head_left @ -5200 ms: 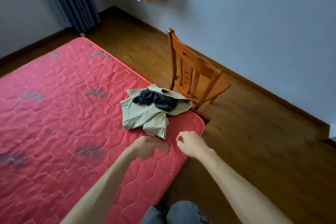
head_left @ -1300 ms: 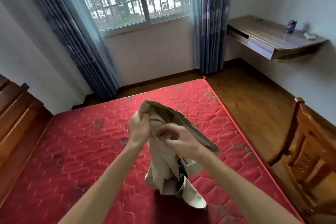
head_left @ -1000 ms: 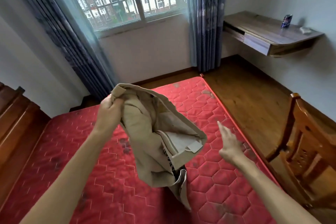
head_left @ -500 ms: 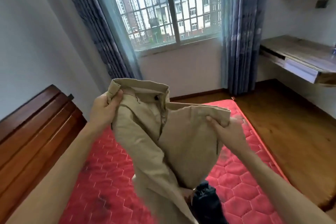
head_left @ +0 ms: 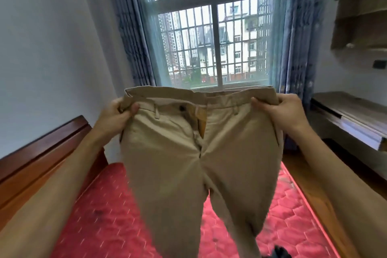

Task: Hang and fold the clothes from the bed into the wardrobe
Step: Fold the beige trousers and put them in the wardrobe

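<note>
- Left hand [head_left: 114, 114] pinches the left end of the waistband of the beige trousers [head_left: 194, 153].
- Right hand [head_left: 282, 111] grips the waistband's right end.
- The trousers hang spread between both hands, legs dangling above the red bed [head_left: 109, 216] below.

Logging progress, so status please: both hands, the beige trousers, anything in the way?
Left hand, right hand: each gripping a waistband end. Beige cloth trousers held up, spread, legs hanging above red quilted mattress. Nothing blocking.
</note>
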Demonstrator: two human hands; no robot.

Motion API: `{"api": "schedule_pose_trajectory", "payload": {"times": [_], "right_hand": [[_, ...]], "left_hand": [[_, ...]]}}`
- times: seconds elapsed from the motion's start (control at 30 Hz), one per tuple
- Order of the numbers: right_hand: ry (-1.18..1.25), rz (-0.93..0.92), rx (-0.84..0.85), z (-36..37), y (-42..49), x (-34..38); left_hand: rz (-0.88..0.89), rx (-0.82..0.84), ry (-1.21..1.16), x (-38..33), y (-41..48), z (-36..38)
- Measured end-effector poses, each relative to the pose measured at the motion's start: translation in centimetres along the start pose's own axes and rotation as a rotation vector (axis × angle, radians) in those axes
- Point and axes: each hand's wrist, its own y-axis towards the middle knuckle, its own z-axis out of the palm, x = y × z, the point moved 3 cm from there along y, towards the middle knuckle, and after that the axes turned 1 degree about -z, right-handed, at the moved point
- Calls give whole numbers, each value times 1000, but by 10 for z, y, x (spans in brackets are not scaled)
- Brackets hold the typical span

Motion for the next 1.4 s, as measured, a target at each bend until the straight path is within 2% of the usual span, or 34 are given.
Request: {"api": "schedule_pose_trajectory", "payload": {"times": [0.07,0.17,0.33,0.53,0.6,0.73,0.93,1.07,1.17,1.33,1.4], "right_hand": [[74,12,-27,-3,-2,2],[-37,45,-49,-5,0,-1],[-133,78,-82,-3,-2,-13],[-338,75,-61,0,5,-17],[-374,41,-71,6,4,-15],[-420,-74,-35,27,-1,0],[-317,-170,19,58,-16,36],[-257,-221,36,66,-27,51],[-276,-220,41,65,-25,44],[-207,-161,103,66,-25,34],[-88,-107,236,66,-27,31]], "left_hand": [[-11,-6,-42,1,-3,2],[-8,-35,24,7,-2,1],[-1,54,118,19,-1,17],[-50,337,186,8,9,43],[-52,363,123,-5,7,57],[-224,248,-27,-35,2,88],[-422,381,-341,-75,-26,132],[-522,410,-406,-87,-34,149],[-540,425,-451,-87,-37,155],[-474,328,-541,-81,-34,160],[-488,288,-597,-79,-31,162]]}}
